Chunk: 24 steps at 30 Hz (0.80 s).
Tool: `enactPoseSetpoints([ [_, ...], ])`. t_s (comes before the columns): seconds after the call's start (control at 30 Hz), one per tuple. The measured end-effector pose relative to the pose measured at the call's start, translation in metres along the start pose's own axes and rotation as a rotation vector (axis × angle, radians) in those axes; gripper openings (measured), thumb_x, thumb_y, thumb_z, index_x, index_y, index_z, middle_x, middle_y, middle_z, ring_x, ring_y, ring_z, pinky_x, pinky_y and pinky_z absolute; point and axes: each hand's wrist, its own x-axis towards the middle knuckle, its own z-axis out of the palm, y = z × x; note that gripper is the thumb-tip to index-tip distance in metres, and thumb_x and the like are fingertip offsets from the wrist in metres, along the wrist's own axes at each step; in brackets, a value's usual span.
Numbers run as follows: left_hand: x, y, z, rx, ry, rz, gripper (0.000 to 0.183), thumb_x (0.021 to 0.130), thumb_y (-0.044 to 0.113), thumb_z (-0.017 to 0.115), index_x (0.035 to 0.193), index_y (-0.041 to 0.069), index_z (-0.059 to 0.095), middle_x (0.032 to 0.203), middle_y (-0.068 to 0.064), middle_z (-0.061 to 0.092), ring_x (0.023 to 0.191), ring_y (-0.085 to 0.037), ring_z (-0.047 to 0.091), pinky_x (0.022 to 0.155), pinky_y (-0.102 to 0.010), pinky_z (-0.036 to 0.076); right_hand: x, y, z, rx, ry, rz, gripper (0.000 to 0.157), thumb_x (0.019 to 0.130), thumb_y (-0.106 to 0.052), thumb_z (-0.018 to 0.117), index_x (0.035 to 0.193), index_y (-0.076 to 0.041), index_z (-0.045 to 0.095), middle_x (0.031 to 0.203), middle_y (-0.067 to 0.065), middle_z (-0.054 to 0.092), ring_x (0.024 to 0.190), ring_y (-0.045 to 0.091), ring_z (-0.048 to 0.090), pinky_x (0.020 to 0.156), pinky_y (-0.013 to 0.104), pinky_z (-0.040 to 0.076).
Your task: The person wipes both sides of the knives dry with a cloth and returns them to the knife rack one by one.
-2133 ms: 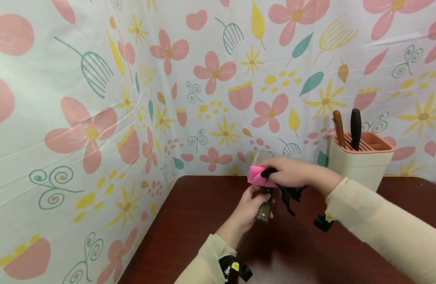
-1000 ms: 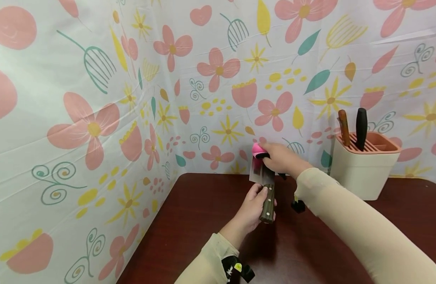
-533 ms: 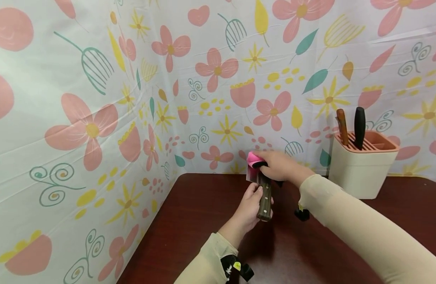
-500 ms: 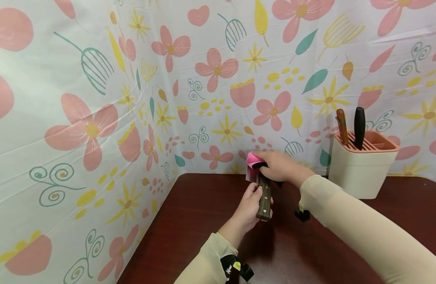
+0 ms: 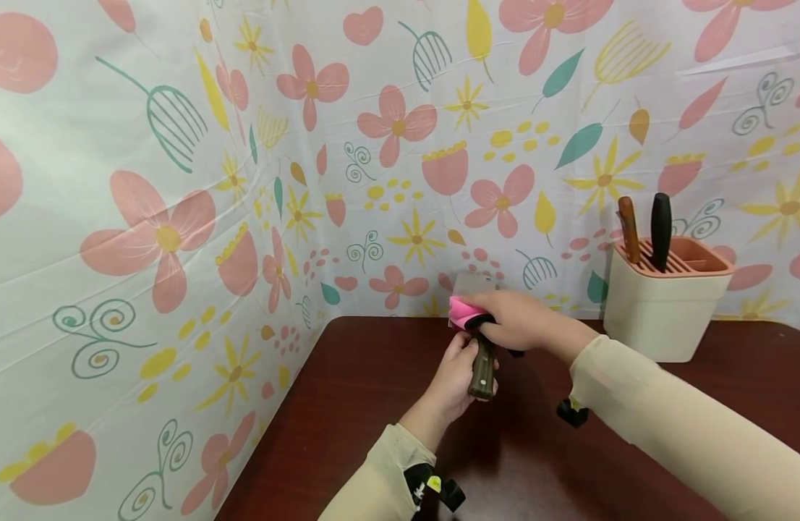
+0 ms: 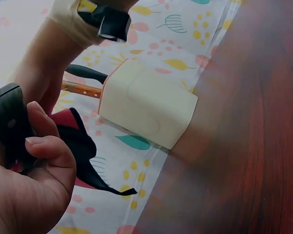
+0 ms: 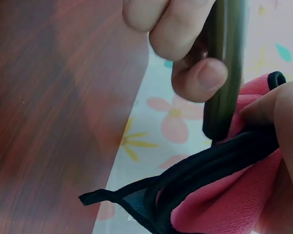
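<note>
My left hand (image 5: 450, 378) grips the dark, riveted handle (image 5: 482, 373) of a cleaver, its blade (image 5: 473, 284) pointing away from me and up over the table's far edge. A pink cloth with black trim (image 5: 464, 312) is folded over the blade near the handle. My right hand (image 5: 518, 318) holds that cloth against the blade, and together they hide the blade's lower part. In the right wrist view the cloth (image 7: 234, 195) hangs in folds beside the handle (image 7: 224, 73), with a black loop trailing from it.
A cream knife block (image 5: 663, 318) with a salmon-coloured slotted top stands at the back right. A brown-handled knife (image 5: 628, 228) and a black-handled one (image 5: 660, 231) stick up from it. Flower-patterned fabric (image 5: 400, 217) hangs behind and left of the dark red wooden table (image 5: 354, 405).
My right hand and the cloth slid up to the blade's far end, then came back down toward the handle, baring the blade's end. My left hand keeps its grip, nearly still.
</note>
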Motion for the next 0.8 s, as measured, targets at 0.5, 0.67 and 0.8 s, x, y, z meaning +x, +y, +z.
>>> enactPoseSetpoints([
  [0.5, 0.001, 0.001, 0.0, -0.052, 0.0, 0.035, 0.034, 0.113, 0.025, 0.028, 0.142, 0.02, 0.045, 0.106, -0.006, 0.06, 0.079, -0.014, 0.056, 0.053, -0.027, 0.051, -0.033, -0.002, -0.009, 0.323, -0.003, -0.028, 0.041, 0.1, -0.01, 0.058, 0.139, -0.022, 0.064, 0.121, -0.005, 0.072, 0.095, 0.009, 0.064, 0.086, 0.03, 0.053],
  [0.67, 0.003, 0.004, -0.001, -0.082, 0.018, 0.037, 0.031, 0.111, 0.023, 0.035, 0.14, 0.023, 0.047, 0.096, -0.003, 0.06, 0.068, -0.012, 0.056, 0.051, -0.025, 0.05, -0.05, -0.01, 0.002, 0.288, 0.092, -0.058, 0.054, 0.093, -0.003, 0.058, 0.143, -0.022, 0.061, 0.13, -0.005, 0.071, 0.104, 0.013, 0.066, 0.088, 0.032, 0.054],
  [0.8, 0.003, 0.003, -0.002, -0.081, 0.019, 0.039, 0.032, 0.108, 0.02, 0.04, 0.139, 0.024, 0.048, 0.095, 0.0, 0.061, 0.058, -0.011, 0.053, 0.048, -0.026, 0.049, -0.062, -0.016, 0.013, 0.225, 0.179, -0.089, 0.054, 0.092, -0.002, 0.06, 0.142, -0.019, 0.061, 0.139, -0.003, 0.066, 0.124, 0.019, 0.064, 0.1, 0.043, 0.054],
])
